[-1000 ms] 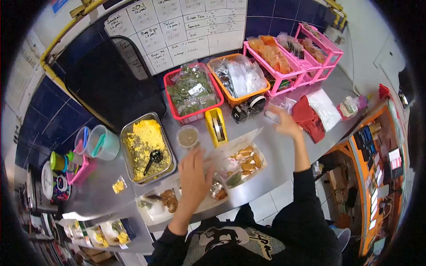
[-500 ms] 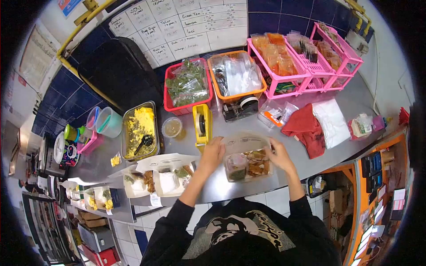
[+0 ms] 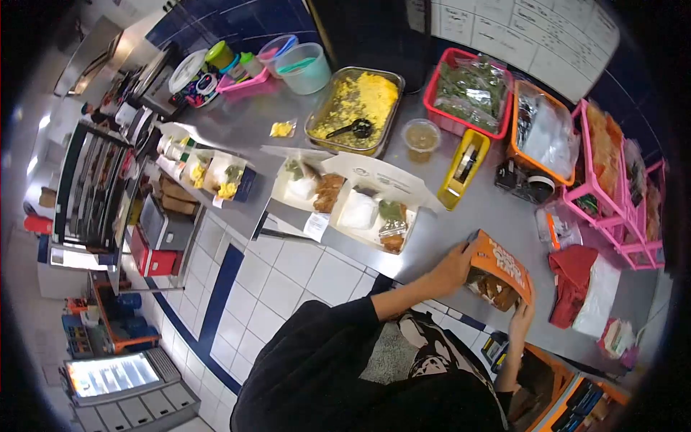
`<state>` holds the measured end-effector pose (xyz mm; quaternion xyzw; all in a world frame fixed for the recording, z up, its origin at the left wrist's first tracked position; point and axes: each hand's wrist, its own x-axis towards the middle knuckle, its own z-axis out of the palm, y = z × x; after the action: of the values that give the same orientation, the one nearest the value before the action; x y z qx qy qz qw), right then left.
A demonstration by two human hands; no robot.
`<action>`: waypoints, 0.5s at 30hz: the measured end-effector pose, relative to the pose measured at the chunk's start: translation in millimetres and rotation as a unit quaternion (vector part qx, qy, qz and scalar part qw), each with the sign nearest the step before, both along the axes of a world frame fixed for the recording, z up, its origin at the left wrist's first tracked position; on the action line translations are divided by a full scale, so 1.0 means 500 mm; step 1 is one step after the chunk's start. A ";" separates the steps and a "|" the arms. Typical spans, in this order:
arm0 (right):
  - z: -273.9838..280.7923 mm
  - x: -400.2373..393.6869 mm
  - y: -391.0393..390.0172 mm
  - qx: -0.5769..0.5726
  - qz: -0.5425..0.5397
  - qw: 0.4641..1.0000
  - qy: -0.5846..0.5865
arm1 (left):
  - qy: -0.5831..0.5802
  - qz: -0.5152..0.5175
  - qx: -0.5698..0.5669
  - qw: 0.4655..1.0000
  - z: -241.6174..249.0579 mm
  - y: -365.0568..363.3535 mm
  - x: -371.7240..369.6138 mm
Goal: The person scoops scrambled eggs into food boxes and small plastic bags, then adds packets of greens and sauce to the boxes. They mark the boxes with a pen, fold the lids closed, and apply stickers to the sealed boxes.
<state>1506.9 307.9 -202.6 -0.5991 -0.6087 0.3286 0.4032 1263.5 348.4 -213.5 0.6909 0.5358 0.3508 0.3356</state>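
At the counter's near edge, a takeaway food box sits between my hands, its orange printed lid folded partly over. Brown fried pieces still show through the open front. My left hand grips the box's left side, fingers closed at the lid's edge. On the right side, my right hand is closed around the lower corner. Left of them stand two open white boxes joined side by side, with rice, fried pieces and a green-filled packet.
Behind are a metal tray of yellow egg with a black ladle, a sauce tub, a yellow tape dispenser, red and orange baskets and pink racks. Further left stand more filled boxes. A red cloth lies at right.
My view has turned left, showing more floor and kitchen. The box's lid has come forward over the food, with its orange outside now showing. Both hands still hold the box.
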 end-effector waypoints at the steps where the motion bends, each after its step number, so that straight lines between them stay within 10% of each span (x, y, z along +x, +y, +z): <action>1: 0.000 -0.020 -0.010 0.054 -0.017 0.998 0.007 | -0.074 0.004 0.006 0.997 -0.006 -0.008 -0.001; 7: 0.049 -0.058 -0.023 -0.138 -0.036 0.946 0.290 | -0.058 -0.024 -0.049 0.997 0.036 0.002 -0.060; 15: 0.066 -0.066 -0.033 -0.178 0.072 0.927 0.322 | -0.092 -0.082 0.003 0.992 -0.004 -0.009 -0.116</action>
<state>1474.1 291.2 -169.8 -0.4777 -0.4191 0.6350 0.4392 1205.7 344.0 -215.5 0.6987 0.4428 0.3855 0.4087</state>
